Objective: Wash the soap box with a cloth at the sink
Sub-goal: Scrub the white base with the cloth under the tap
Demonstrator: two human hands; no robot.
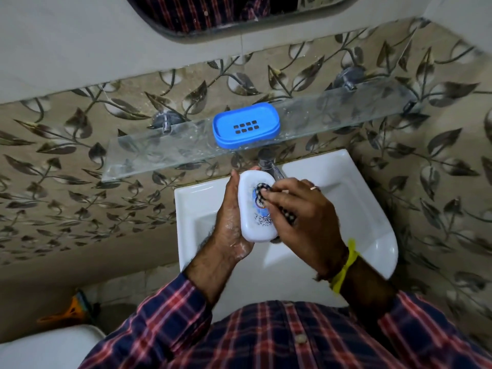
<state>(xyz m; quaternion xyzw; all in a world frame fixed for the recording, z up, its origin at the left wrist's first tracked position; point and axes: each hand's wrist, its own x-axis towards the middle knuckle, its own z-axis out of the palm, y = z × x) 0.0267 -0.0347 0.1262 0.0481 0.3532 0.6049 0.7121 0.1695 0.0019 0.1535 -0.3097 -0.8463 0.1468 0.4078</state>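
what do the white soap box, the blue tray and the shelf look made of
White soap box: likely smooth glossy plastic, with rounded moulded corners and a printed pattern.
Blue tray: matte plastic by its look, one even colour with moulded drain slots.
Shelf: clear glass, since the wall pattern shows through it; it looks water-spotted.

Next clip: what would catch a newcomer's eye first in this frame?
Probably the bright blue soap tray sitting on the glass shelf above the sink. Below it, over the basin, the left hand grips a white soap box while the right hand presses a dark patterned cloth onto it. A yellow wristband marks the right wrist.
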